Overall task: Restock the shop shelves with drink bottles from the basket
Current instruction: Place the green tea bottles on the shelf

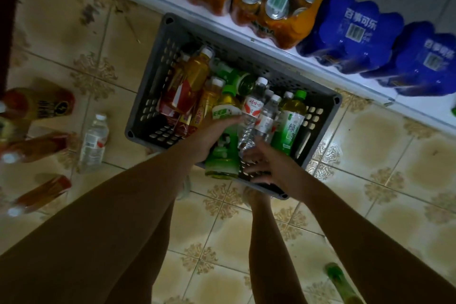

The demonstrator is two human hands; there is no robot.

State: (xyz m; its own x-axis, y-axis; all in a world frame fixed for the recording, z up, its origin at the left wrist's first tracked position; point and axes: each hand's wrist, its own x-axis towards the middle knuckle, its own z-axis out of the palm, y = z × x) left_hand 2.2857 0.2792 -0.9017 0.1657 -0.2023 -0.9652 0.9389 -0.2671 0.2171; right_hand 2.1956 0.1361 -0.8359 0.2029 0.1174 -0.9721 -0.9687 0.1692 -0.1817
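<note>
The left hand grips a green bottle over the near edge of the grey basket, which sits on the tiled floor below the shelf. Beside it, the right hand curls its fingers round a clear water bottle with a red-and-white label. On the shelf behind the basket stand orange can packs and blue packs printed 百事可乐; another water bottle lies on the floor left of the basket.
</note>
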